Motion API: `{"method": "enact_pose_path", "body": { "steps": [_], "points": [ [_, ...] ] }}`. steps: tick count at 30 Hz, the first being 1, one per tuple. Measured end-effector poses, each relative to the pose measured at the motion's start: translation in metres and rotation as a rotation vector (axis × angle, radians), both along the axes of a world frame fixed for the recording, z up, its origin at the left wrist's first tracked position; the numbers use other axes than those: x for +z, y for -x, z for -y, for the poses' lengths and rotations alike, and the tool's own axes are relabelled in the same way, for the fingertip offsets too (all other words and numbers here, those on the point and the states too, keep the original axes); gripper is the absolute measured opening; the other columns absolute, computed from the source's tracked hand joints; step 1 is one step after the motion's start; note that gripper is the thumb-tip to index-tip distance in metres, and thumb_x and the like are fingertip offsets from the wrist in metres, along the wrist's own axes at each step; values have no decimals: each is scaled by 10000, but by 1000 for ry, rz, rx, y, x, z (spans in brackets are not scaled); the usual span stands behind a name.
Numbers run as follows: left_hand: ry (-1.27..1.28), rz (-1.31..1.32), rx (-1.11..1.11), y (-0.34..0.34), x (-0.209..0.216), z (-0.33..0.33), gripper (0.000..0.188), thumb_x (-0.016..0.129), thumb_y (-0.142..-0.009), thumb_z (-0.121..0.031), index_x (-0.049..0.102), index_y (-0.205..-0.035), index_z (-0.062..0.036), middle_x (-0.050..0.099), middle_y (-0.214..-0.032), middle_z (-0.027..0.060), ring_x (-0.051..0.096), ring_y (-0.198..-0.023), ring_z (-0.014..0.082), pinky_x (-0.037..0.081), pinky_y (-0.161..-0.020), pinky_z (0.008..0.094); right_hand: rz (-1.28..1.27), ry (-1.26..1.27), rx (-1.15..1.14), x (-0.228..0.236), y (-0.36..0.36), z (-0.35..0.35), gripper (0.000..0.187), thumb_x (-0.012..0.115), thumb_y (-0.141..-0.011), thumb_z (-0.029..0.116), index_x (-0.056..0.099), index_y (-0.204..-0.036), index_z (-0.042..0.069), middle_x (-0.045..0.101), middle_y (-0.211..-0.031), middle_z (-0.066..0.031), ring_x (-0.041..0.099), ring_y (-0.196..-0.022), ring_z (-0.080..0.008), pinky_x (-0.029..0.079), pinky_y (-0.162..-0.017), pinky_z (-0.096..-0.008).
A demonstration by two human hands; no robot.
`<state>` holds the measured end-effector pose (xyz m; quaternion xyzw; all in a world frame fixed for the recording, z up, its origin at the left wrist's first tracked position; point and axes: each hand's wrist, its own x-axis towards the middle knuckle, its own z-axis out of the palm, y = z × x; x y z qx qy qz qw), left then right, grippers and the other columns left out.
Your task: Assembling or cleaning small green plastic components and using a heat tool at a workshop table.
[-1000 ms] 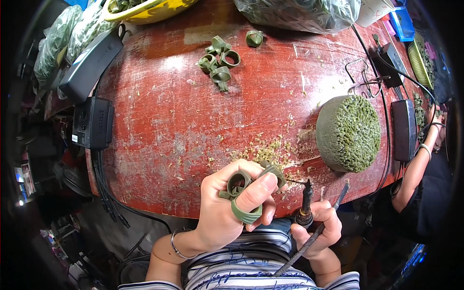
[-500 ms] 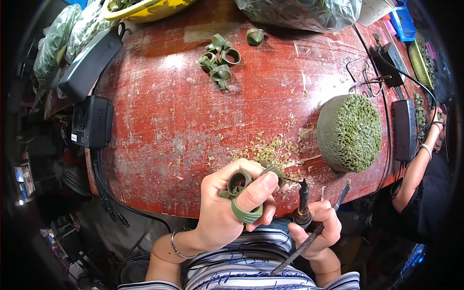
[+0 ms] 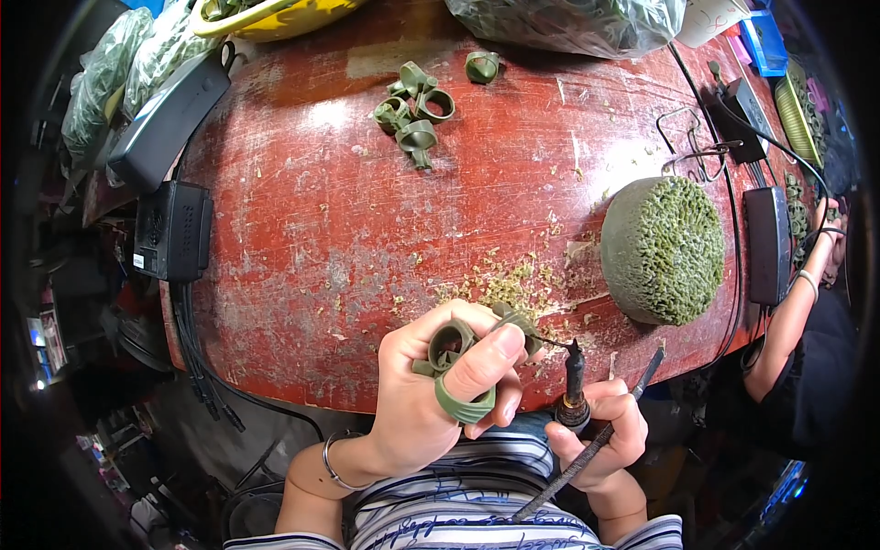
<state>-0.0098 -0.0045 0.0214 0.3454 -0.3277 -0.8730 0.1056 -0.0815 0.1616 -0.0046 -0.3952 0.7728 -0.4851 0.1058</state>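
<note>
At the lower centre of the frame, your left hand (image 3: 411, 403) is closed around several green rings (image 3: 466, 410), the thumb laid across them. The foremost ring (image 3: 524, 332) is pinched between thumb and forefinger, directed to the right.

To the right of it, your right hand (image 3: 612, 438) grips two tools together. The pen-type tool (image 3: 575, 376) stands nearly upright, its thin bent tip directed left at the foremost ring; whether the tip makes contact cannot be determined. The dark rod (image 3: 572, 471) lies diagonally through the same hand, its flat end at upper right.

Beyond your left hand, pale green shavings (image 3: 513, 282) are scattered over the red desk (image 3: 293, 202). Right of centre sits a green cylindrical block (image 3: 626, 247), its rough, pitted face toward the right; a bent wire stand (image 3: 701, 165) is located just above it.

At upper centre, a cluster of rings (image 3: 417, 136) rests on the desk, with a single ring (image 3: 481, 68) apart to its right. At far right, a co-worker's arm (image 3: 786, 335) is visible.
</note>
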Motion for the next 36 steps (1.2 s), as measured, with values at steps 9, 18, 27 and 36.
{"method": "enact_pose_path", "body": {
  "steps": [9,18,27,36],
  "points": [
    [-8,1,-6,0,0,1,172,582,-852,-166,541,-785,-13,559,-618,59,526,-462,83,327,-337,181,-6,-2,-10,-1,-1,-2,417,820,-597,184,461,-725,13,579,-660,-124,578,-536,-185,456,-465,-244],
    [-17,-24,12,-1,-1,0,170,571,-858,-156,537,-782,-8,606,-753,89,538,-488,88,344,-339,179,-12,2,9,-2,0,-2,420,819,-601,184,464,-740,7,579,-666,-124,581,-543,-181,457,-463,-240],
    [-4,-20,-7,1,1,2,181,567,-862,-163,536,-775,-7,601,-734,84,525,-478,76,340,-339,174,-7,18,12,-3,0,-2,424,818,-600,170,469,-770,-1,584,-690,-133,586,-551,-175,462,-464,-235],
    [7,-4,-12,1,1,2,186,569,-860,-168,539,-774,-6,563,-628,67,513,-458,73,327,-336,174,4,18,9,-4,-1,-3,415,817,-599,166,478,-770,0,587,-690,-128,589,-547,-178,465,-469,-237]
  ]
}}
